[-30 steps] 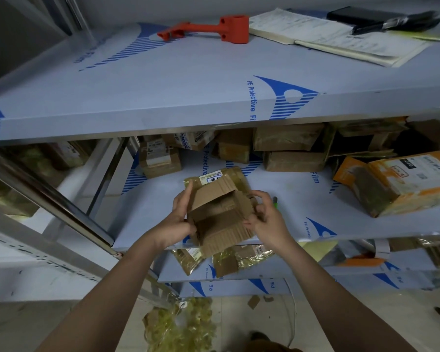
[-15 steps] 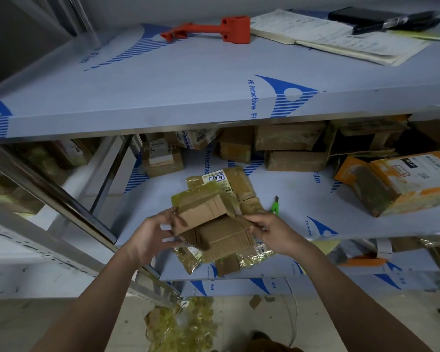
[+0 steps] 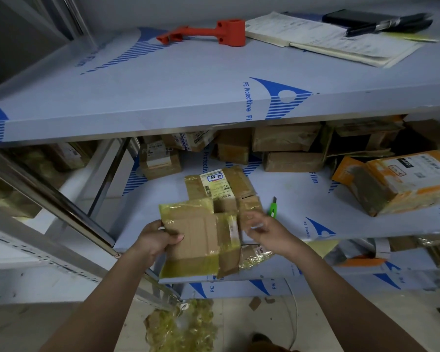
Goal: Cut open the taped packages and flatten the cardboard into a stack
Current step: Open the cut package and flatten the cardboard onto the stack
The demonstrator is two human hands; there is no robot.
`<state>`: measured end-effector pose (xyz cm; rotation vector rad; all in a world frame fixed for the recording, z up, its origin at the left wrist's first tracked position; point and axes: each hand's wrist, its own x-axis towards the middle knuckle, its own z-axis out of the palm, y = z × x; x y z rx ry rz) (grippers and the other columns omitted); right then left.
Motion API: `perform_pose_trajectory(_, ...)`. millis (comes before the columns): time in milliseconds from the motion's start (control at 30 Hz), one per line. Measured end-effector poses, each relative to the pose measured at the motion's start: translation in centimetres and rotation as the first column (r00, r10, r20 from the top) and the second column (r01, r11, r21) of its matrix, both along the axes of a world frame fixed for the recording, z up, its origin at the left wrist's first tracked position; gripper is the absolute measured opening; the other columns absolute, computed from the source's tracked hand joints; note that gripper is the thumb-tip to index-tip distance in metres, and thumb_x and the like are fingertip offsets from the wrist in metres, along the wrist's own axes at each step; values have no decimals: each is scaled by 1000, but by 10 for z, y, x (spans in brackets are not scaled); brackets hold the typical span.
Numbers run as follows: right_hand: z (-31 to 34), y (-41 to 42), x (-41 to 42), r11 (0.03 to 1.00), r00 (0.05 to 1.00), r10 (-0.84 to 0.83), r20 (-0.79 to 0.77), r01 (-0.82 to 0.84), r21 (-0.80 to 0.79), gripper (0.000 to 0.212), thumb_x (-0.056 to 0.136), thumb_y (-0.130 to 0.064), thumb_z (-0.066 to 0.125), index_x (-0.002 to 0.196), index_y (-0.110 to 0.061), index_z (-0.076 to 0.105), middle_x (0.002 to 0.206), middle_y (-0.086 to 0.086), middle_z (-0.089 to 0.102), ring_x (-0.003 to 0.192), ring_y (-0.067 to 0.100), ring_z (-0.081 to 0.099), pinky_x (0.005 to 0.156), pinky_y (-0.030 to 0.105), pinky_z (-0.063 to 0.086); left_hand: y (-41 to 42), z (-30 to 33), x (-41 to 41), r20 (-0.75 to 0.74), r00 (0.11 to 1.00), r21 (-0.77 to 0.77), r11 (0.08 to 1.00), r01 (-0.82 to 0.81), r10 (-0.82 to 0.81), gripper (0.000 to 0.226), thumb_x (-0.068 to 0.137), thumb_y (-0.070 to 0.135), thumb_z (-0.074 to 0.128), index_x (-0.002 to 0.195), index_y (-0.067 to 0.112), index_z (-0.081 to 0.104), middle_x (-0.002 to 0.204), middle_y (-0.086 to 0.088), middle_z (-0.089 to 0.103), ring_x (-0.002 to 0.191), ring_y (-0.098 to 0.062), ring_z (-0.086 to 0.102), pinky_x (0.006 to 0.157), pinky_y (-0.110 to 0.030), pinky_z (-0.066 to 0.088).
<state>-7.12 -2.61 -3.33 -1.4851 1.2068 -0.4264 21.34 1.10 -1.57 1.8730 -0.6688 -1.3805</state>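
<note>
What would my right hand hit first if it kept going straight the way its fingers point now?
Probably the flattened cardboard your left hand holds. The right hand is blurred, fingers pointing left toward the cardboard's right edge, already at or nearly touching it. Depth is unclear, so contact can't be confirmed.

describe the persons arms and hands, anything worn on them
Both forearms are bare up to the bottom edge of the frame: no sleeves, gloves, watch or bands in view. The left hand and right hand show no rings, though the right is motion-blurred.
</note>
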Motion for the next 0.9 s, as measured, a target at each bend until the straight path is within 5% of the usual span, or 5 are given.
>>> perform_pose_trajectory(100, 2, -1, 6, 997, 998, -50, 35, 48, 58, 53, 87, -36, 74, 132, -39, 45, 125, -14, 62, 114, 4, 56, 100, 31, 44, 0, 1, -3, 23, 999, -66, 997, 44, -42, 43, 79, -11, 72, 117, 5, 62, 111, -11, 68, 103, -29, 63, 92, -41, 50)
perform_pose_trajectory(200, -10, -4, 13, 979, 986, -135, 95, 119, 163, 105, 58, -60, 87, 145, -24, 42, 124, -5, 68, 114, 12, 64, 105, 44, 48, -4, 2, -5, -12, 997, -132, 988, 76, -78, 37, 80, -11, 70, 110, 11, 64, 106, -8, 71, 100, -25, 66, 87, -37, 52)
perform_pose_trajectory(367, 0, -5, 23, 968, 944, -251, 216, 250, 33, 73, 81, -9, 79, 137, -28, 37, 98, 2, 76, 94, 16, 73, 93, 42, 55, -10, 7, -4, -13, 999, -206, 978, 36, -39, 30, 81, -12, 68, 98, 12, 66, 97, -5, 72, 92, -21, 67, 78, -32, 53)
perform_pose_trajectory(667, 11, -6, 22, 951, 944, -252, 212, 282, -125, 76, 81, -8, 79, 123, -42, 25, 90, 0, 74, 85, 13, 72, 90, 44, 56, -13, 6, -7, -6, 1000, -287, 958, 12, -14, 29, 81, -12, 67, 105, 4, 65, 100, -12, 72, 94, -27, 67, 82, -36, 53)
perform_pose_trajectory(900, 18, -8, 16, 927, 957, -154, 247, 226, -300, 95, 81, -2, 77, 113, -72, 21, 113, -5, 53, 86, 23, 71, 83, 48, 59, -14, 12, -12, 15, 1000, -346, 938, 9, -4, 30, 83, -13, 65, 98, 12, 65, 96, -4, 72, 89, -19, 67, 75, -29, 52)
